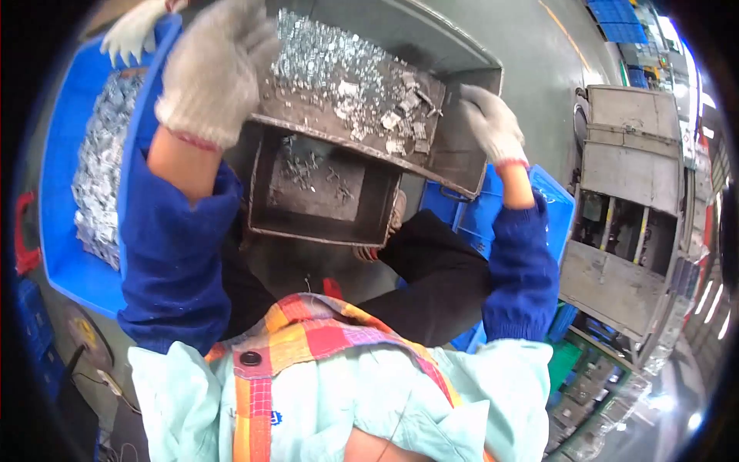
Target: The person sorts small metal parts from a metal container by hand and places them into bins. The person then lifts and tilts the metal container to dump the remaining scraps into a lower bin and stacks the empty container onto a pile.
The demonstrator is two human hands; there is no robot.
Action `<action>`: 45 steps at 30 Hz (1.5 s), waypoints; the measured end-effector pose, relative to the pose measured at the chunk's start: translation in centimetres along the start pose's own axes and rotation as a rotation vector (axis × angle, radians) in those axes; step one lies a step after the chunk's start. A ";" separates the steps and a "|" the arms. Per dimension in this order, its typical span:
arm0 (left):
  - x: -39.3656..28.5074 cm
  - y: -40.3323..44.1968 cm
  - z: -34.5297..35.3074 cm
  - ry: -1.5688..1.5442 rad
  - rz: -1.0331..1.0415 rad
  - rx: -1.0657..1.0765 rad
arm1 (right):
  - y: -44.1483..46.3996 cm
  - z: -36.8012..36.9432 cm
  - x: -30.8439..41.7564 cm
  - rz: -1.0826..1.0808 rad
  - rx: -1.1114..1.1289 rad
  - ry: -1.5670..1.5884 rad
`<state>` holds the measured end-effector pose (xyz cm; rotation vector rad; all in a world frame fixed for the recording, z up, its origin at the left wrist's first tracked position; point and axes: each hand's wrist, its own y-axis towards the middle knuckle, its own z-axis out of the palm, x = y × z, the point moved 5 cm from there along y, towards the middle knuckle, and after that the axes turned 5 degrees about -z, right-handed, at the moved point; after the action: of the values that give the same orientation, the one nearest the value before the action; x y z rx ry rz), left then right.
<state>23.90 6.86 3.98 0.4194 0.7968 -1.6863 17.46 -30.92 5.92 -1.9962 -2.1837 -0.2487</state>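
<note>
My left hand (pixel 214 77), in a white knitted glove, is raised over the left end of a large grey metal bin (pixel 454 27). Its fingers are blurred, and I cannot make out whether they hold anything. Small shiny metal parts (pixel 331 58) are heaped in that bin, with larger flat metal pieces (pixel 408 112) towards its right side. At the bin's right wall is my right hand (pixel 494 129), gloved too, its fingers stretched out with nothing seen in them. A smaller dark metal tray (pixel 308 227) below the bin holds a few thin metal scraps (pixel 304 169).
On the left stands a blue crate (pixel 65 262) full of silvery metal parts (pixel 104 169). Another person's gloved hand (pixel 135 32) reaches over its far edge. Blue crates (pixel 550 200) stand beside my right arm, and a metal rack (pixel 627 177) is farther right.
</note>
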 end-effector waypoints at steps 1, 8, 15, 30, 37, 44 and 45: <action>-0.3 0.8 0.0 -0.057 0.007 0.109 | 2.3 2.3 -0.4 0.023 0.130 -0.075; -3.3 -3.5 4.7 0.223 -0.073 -0.353 | 10.7 18.7 -8.6 0.096 0.605 -0.461; -5.1 -6.2 4.0 0.587 -0.068 -0.190 | 10.4 13.4 -4.9 0.453 0.315 0.159; 4.3 -7.4 5.0 1.421 0.291 0.605 | -3.8 5.0 17.6 0.095 -0.168 1.840; 8.5 -11.2 4.8 1.171 0.028 0.482 | -9.7 3.9 17.7 0.275 -0.221 1.366; 9.2 -13.3 5.4 0.990 -0.078 0.719 | -13.0 7.3 16.2 0.528 -0.004 2.490; 9.2 -13.5 5.6 1.103 -0.045 0.739 | -13.0 7.6 15.4 0.525 -0.063 2.318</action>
<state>9.35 -2.15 5.77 1.9555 0.8928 -1.6860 3.04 -15.43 2.15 -0.7281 -0.1243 -1.4221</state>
